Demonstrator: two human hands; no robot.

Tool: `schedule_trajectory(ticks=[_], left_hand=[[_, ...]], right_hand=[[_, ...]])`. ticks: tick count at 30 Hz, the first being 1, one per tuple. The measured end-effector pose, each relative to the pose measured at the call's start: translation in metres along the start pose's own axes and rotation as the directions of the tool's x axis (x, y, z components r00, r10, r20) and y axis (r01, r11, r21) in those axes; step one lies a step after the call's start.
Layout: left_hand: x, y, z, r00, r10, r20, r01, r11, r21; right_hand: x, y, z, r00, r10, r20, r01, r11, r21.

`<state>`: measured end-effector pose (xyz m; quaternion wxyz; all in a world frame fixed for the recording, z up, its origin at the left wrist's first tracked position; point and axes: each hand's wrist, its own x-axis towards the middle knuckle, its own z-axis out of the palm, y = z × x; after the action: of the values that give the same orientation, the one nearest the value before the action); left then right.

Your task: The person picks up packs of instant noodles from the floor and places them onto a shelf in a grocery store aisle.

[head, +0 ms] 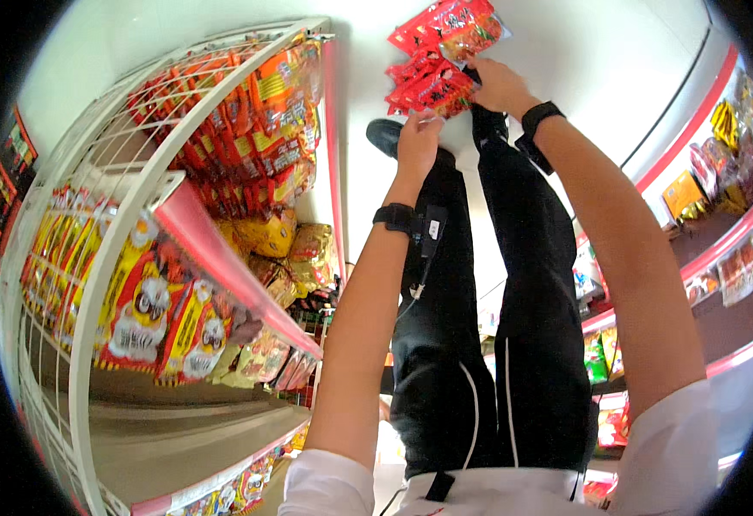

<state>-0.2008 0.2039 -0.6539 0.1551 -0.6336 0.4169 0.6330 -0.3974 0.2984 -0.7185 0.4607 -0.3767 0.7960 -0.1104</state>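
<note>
Both my hands are stretched out over the floor at a bunch of red plastic snack packets (pixel 429 84). My left hand (pixel 417 143) pinches the near edge of the bunch between thumb and fingers. At the bunch's right side, my right hand (pixel 500 85) has its fingertips closed on the packet edges, partly hidden. Another red packet group (pixel 447 29), with food pictured on it, lies just beyond; whether it joins the held bunch I cannot tell. Black bands circle both my wrists. Below the packets are my black shoe (pixel 384 137) and trouser legs.
On the left stands a store shelf with a white wire side panel (pixel 118 238), holding orange-red packets (pixel 241 122) and yellow-red bags (pixel 150 309). A pink-edged shelf board (pixel 234 258) juts out there. Curved-looking shelves (pixel 705 258) of bagged goods line the right. Pale floor (pixel 576 58) lies ahead.
</note>
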Motion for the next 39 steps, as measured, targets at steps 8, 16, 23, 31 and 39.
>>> schedule_trajectory(ticks=[8, 16, 23, 31, 39], left_hand=[[0.086, -0.046, 0.004, 0.871, 0.454, -0.189, -0.282, 0.775, 0.566], [0.106, -0.023, -0.007, 0.957, 0.262, -0.127, -0.131, 0.777, 0.615], [0.147, -0.082, -0.047, 0.995, -0.058, -0.085, 0.086, 0.919, 0.384], [0.176, -0.106, -0.049, 0.971, -0.232, 0.060, 0.230, 0.972, 0.041], [0.153, -0.097, -0.045, 0.963, -0.229, 0.142, 0.259, 0.932, -0.253]], right_hand=[[0.051, -0.003, 0.045, 0.997, 0.075, 0.029, -0.078, 0.985, 0.156], [0.057, 0.028, 0.073, 0.995, 0.100, 0.023, -0.103, 0.970, 0.219], [0.037, 0.011, 0.072, 0.943, 0.324, 0.081, -0.332, 0.936, 0.122], [0.024, 0.030, 0.083, 0.993, 0.096, 0.065, -0.103, 0.988, 0.117], [0.031, -0.004, 0.087, 0.983, 0.157, 0.094, -0.159, 0.987, 0.014]])
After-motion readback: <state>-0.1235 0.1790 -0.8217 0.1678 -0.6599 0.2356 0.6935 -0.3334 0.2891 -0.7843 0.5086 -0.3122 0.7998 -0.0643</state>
